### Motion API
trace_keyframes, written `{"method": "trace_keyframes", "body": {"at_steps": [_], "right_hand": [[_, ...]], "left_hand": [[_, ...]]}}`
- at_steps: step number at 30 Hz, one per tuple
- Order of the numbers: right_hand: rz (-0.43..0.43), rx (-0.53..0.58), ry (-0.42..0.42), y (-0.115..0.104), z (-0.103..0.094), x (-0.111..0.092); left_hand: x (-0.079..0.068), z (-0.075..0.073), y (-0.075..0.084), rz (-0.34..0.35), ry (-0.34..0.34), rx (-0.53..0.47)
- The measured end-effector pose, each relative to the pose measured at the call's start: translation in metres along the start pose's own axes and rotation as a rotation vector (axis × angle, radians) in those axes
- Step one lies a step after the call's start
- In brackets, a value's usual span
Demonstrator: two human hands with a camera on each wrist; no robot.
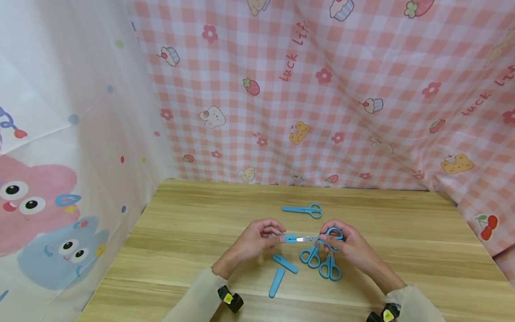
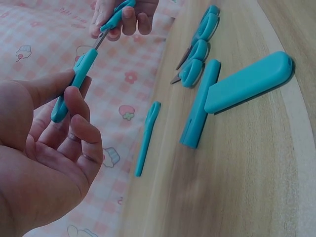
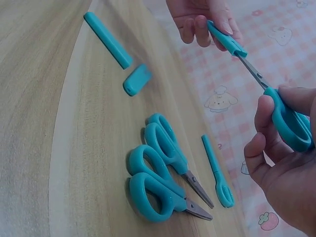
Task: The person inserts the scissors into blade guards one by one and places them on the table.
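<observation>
- Head view: pink checked cloth behind a wood-look surface. Lower middle, left hand pinches a blue cover, right hand grips scissors by the handles, probably keeping both lined up; long axis sideways, blades pointing left.
- Left wrist: upper left, tip aims lower left.
- Right wrist: tip aims upper left; two uncovered pairs lie lower middle.

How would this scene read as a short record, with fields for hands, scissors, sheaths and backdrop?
Left hand: pinches a blue sheath
Right hand: holds a pair of scissors, blades at the sheath's mouth
Bare scissors: two pairs, side by side on the wooden table
Loose sheaths: two, left of the bare scissors
Sheathed scissors: one pair, beyond the hands
Backdrop: pink checked cloth
</observation>
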State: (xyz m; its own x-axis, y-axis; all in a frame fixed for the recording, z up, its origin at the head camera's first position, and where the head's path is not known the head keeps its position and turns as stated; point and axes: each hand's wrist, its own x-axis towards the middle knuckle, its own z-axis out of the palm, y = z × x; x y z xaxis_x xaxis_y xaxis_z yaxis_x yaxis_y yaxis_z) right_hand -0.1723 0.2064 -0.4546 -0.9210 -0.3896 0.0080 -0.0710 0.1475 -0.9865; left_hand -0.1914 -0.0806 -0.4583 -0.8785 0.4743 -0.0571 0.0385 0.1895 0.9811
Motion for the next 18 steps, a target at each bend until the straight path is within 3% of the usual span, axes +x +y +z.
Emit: {"method": "trace_keyframes", "body": {"at_steps": [18], "right_hand": [[-0.042,0.018,-0.056,-0.0001,0.0059,0.0007]], "left_hand": [[0.0019,0.0024,0.0000,-0.007,-0.012,-0.028]]}}
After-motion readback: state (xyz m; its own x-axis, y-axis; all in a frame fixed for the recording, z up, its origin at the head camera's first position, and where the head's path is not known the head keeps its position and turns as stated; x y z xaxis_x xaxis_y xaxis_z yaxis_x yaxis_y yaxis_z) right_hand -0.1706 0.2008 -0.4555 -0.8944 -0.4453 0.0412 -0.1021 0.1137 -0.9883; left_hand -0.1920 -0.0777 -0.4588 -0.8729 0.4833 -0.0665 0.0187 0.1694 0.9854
